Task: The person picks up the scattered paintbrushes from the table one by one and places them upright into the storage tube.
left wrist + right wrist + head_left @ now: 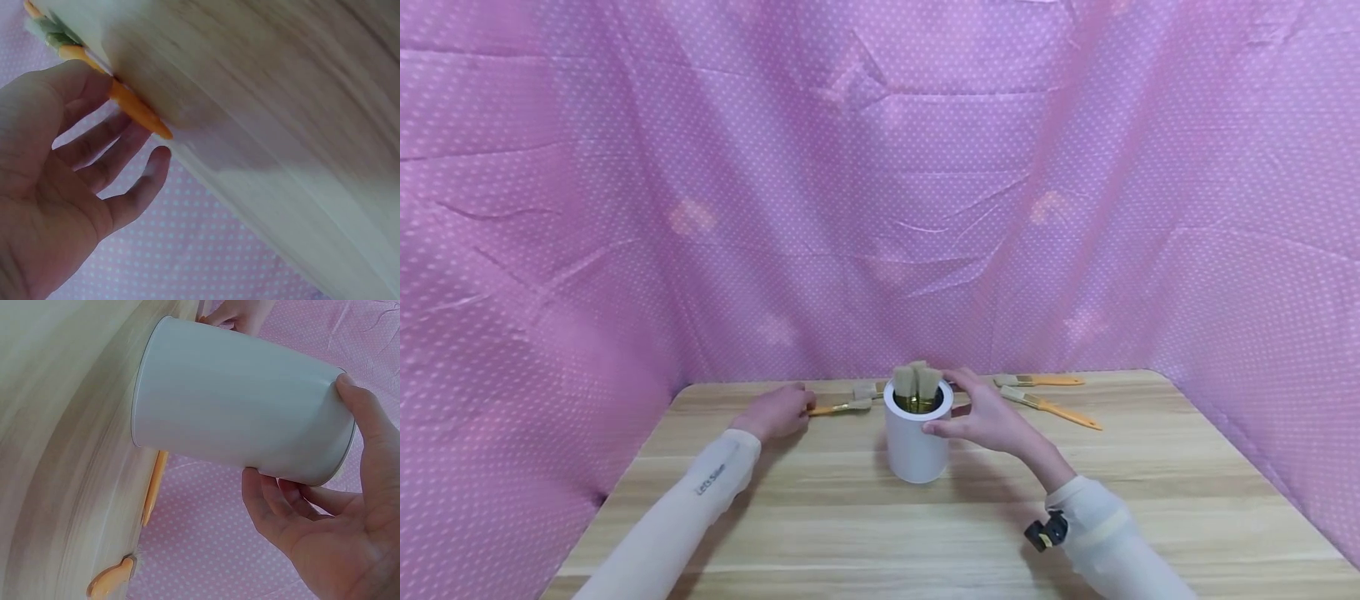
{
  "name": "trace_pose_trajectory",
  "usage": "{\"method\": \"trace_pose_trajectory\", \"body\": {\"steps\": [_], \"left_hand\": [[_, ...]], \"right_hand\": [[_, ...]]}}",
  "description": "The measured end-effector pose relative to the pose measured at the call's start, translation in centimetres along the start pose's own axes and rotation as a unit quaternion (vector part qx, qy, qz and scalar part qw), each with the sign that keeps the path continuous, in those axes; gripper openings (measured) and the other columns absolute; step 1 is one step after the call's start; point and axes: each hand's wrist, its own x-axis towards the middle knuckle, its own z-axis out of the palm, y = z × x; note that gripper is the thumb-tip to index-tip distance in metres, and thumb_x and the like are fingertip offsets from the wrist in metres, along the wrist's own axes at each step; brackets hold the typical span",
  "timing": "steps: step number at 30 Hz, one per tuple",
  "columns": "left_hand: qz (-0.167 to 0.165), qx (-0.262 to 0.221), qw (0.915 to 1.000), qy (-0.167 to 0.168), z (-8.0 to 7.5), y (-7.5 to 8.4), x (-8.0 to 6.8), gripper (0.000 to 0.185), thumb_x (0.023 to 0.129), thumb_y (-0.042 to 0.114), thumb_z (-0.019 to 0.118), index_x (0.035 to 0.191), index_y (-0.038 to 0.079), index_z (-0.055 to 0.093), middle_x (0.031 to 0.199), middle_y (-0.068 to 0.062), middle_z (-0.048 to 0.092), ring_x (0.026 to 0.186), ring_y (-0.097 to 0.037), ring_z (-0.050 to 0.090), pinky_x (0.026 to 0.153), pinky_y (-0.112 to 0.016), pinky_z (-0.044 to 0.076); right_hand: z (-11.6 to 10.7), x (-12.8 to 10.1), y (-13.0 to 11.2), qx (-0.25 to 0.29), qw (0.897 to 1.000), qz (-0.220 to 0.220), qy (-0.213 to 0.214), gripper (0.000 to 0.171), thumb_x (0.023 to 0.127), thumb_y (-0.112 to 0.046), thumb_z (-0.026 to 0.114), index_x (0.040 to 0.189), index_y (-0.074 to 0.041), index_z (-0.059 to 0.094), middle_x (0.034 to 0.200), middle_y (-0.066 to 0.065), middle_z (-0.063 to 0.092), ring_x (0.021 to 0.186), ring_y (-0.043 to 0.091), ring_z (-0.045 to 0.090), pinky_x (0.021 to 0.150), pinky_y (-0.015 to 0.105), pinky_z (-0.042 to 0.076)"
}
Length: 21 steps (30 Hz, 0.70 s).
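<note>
right hand grips the white can's rim near the table's far edge; left hand, fingers open, touches an orange-handled paintbrush. a careless nudge might topple the can.

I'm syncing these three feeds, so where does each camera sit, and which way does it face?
Head: worn on the head, looking forward and down at the table; both sleeved arms, left hand and right hand show.
Left wrist: at the left wrist, facing past the open palm to an orange brush handle.
Right wrist: at the right wrist, facing the white cup its fingers hold.
Head and right wrist views share the cup.
</note>
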Motion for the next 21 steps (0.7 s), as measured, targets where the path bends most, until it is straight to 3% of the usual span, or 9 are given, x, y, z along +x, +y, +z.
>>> {"method": "trace_pose_trajectory", "body": {"steps": [11, 14, 17, 21], "left_hand": [[-0.044, -0.098, 0.9939, 0.023, 0.4, -0.3, 0.6, 0.013, 0.096, 0.007, 0.063, 0.105, 0.008, 0.073, 0.088, 0.001, 0.062, 0.073, -0.016, 0.056, 0.072, -0.037, 0.054], [-0.061, -0.164, 0.9843, 0.022, 0.0, -0.1, 0.3, 0.015, 0.101, 0.011, 0.061, 0.111, 0.008, 0.071, 0.092, -0.003, 0.065, 0.074, -0.019, 0.057, 0.072, -0.038, 0.052], [-0.077, -0.248, 0.9654, 0.027, -0.4, 0.5, 0.0, 0.02, 0.103, 0.012, 0.059, 0.12, 0.008, 0.067, 0.105, -0.008, 0.068, 0.086, -0.025, 0.061, 0.081, -0.042, 0.053], [-0.044, -0.286, 0.9553, 0.06, -1.2, 1.4, 0.3, 0.021, 0.101, 0.008, 0.06, 0.121, 0.005, 0.064, 0.11, -0.012, 0.068, 0.094, -0.024, 0.063, 0.086, -0.043, 0.055]], "right_hand": [[0.1, 0.2, 0.2, -0.007, 1.0, -0.004, 0.002, 0.086, 0.075, -0.038, 0.092, 0.145, -0.01, 0.05, 0.131, 0.008, 0.052, 0.123, 0.031, 0.052, 0.091, 0.047, 0.057], [0.0, 0.2, 0.3, -0.008, 1.0, -0.005, 0.004, 0.086, 0.075, -0.038, 0.092, 0.145, -0.01, 0.05, 0.131, 0.008, 0.052, 0.123, 0.032, 0.052, 0.091, 0.046, 0.057], [0.0, 0.2, 0.2, -0.01, 1.0, -0.008, 0.005, 0.086, 0.076, -0.039, 0.092, 0.145, -0.01, 0.051, 0.131, 0.008, 0.052, 0.123, 0.032, 0.053, 0.09, 0.043, 0.058], [0.0, 0.2, 0.2, -0.015, 1.0, -0.006, 0.005, 0.085, 0.076, -0.039, 0.092, 0.145, -0.011, 0.051, 0.132, 0.007, 0.052, 0.123, 0.031, 0.053, 0.089, 0.04, 0.058]]}}
